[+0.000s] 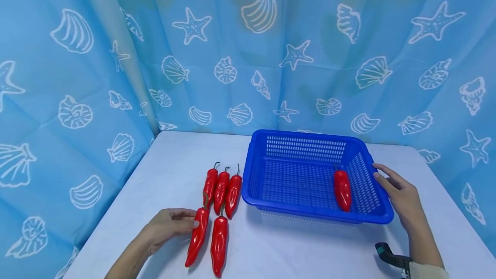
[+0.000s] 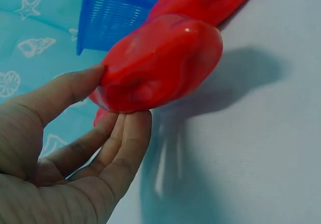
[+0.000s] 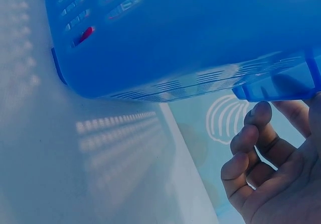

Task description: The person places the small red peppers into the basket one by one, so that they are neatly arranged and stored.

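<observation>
My left hand pinches a glossy red chili pepper between thumb and fingertips, at the front left of the table. In the left wrist view that pepper appears lifted, its shadow falling on the cloth beside it. Just to its right lies another red pepper. Behind these, three more red peppers lie side by side with their green stems pointing away. On the right, my right hand holds the right rim of a blue plastic basket. One red pepper lies inside, near the basket's right wall.
A white cloth covers the table. Behind and to the left hangs a blue curtain with white shells and starfish. A dark strap-like device sits at the right wrist.
</observation>
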Tool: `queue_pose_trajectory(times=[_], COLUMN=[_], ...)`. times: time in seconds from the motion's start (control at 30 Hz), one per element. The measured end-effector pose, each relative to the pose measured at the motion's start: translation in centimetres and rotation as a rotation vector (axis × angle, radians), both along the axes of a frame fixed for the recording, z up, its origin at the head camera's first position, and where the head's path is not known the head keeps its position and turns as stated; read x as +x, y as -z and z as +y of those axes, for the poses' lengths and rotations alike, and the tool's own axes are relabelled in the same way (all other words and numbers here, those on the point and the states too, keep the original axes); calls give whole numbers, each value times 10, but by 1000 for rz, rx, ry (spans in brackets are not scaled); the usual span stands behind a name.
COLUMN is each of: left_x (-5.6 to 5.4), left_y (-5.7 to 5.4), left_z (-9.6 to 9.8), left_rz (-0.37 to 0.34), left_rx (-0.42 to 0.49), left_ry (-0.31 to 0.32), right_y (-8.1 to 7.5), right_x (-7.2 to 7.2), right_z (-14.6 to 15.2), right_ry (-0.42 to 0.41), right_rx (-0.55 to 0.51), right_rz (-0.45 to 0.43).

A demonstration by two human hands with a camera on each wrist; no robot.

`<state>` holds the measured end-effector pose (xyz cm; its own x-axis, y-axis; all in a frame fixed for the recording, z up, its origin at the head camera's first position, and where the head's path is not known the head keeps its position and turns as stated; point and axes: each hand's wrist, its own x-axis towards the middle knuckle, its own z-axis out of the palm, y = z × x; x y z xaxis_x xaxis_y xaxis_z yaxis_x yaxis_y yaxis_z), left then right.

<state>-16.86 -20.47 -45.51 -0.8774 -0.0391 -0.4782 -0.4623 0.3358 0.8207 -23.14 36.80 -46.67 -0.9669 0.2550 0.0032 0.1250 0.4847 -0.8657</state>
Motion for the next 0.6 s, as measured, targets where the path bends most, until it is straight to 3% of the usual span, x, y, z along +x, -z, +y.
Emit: queue_pose_trajectory(times=[0.37, 0.6], left_x=[-9, -21], left_y=[-18, -39], left_z=[7, 17], left_rz=[16, 93], left_rx=[120, 187], left_ry=[0, 65], right_y=[0, -2], right_x=[-1, 1], right_z=[-1, 0], right_ry=[-1, 4], right_rx=[-8, 6], right_rz=[5, 5])
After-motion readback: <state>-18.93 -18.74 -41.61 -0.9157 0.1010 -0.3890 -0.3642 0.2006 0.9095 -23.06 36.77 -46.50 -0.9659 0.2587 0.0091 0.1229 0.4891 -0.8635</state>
